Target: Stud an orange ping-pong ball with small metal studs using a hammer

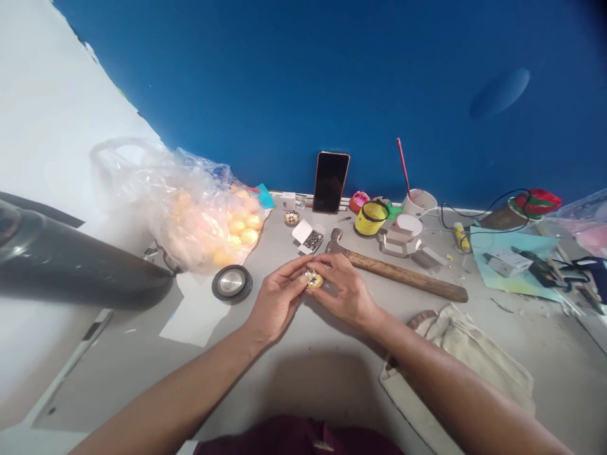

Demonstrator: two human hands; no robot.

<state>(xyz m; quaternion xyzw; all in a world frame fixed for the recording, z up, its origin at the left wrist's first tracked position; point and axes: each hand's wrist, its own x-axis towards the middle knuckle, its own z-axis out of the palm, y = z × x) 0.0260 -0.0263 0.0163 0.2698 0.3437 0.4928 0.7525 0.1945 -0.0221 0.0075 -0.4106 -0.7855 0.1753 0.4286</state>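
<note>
Between my two hands is a small round yellow-gold piece (313, 279) with shiny, stone-like bits on its face; its exact kind is unclear. My left hand (283, 294) grips its left side, thumb pressed against the face. The fingers of my right hand (342, 284) close on it from the right and above. Just beyond the hands lies an open white box (312, 239) of tiny dark metal pieces. Near that box sits another shiny round piece (291, 218). A wooden-handled hammer (403, 274) lies right of my right hand, its head close to the fingers.
Left are a black round disc with a metal centre (232, 282), a plastic bag of orange balls (203, 221) and a dark cylinder (85, 259). A phone (331, 182) leans against the blue wall. At right are a yellow cup (371, 218) and a beige cloth (474, 360).
</note>
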